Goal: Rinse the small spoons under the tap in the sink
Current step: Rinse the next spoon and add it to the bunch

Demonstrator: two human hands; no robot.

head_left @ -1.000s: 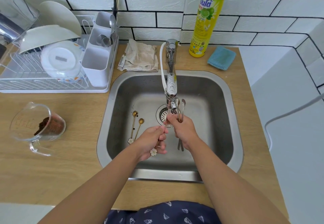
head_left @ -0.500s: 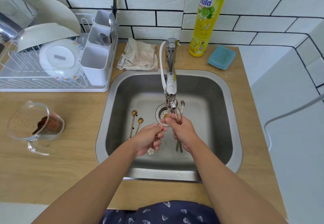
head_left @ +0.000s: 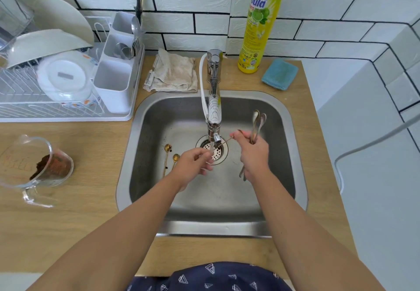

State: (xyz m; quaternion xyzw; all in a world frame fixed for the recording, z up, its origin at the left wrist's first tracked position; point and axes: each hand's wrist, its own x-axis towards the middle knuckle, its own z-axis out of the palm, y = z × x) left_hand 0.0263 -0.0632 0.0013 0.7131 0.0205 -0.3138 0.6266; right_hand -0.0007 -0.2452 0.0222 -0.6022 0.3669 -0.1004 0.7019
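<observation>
Both hands are over the sink, near the tap.

Left hand — just left of the drain, fingers curled, tips pinched at the water stream below the tap spout. Can't tell what, if anything, sits between them.

Right hand — right of the tap, fingers wrapped round a bundle of silver spoons, bowls pointing away from the person, handle ends poking out below the palm. Its thumb and forefinger also pinch a thin gold spoon that slants down-left toward the spout and into the stream.

Two more gold spoons lie on the sink floor left of the drain, side by side, bowls toward the tap, dark specks around them.

On the desk: glass measuring jug with brown residue well left of the sink, dish rack behind-left, crumpled cloth just left of the tap base, dish soap bottle and blue sponge to its right.
</observation>
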